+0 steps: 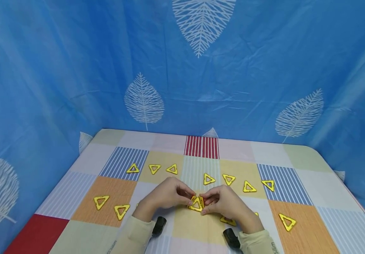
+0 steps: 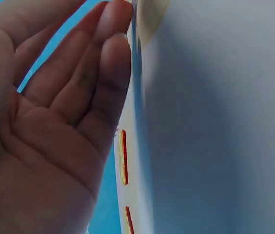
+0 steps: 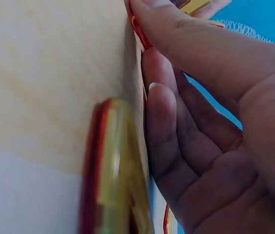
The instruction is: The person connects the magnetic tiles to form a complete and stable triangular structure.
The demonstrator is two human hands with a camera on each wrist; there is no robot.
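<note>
Yellow cluster pinched between both hands

Left: loose yellow triangles (image 1: 101, 197) lie on the patchwork cloth (image 1: 93, 233), apart from the work.

Left hand (image 1: 169, 193): thumb and fingers pinch the left side of the yellow cluster (image 1: 196, 209), mid-table, near side. Left wrist view shows bent fingers but misses the contact.

Cluster: one triangle faces me, others show behind. I can't tell how many, or whether every edge meets.

Right hand (image 1: 226, 202): pinches the right side; right wrist view shows its thumb against a red-edged piece (image 3: 142, 35). My judgement: light, equal pressure from both sides; a hard squeeze could fold or skew the pieces. I'd line up edges first, then release one hand at a time.

Right: a near triangle (image 1: 228, 223) lies by the right forearm; I'd steer the wrist clear. A lone triangle (image 1: 288, 218) lies farther out.
</note>
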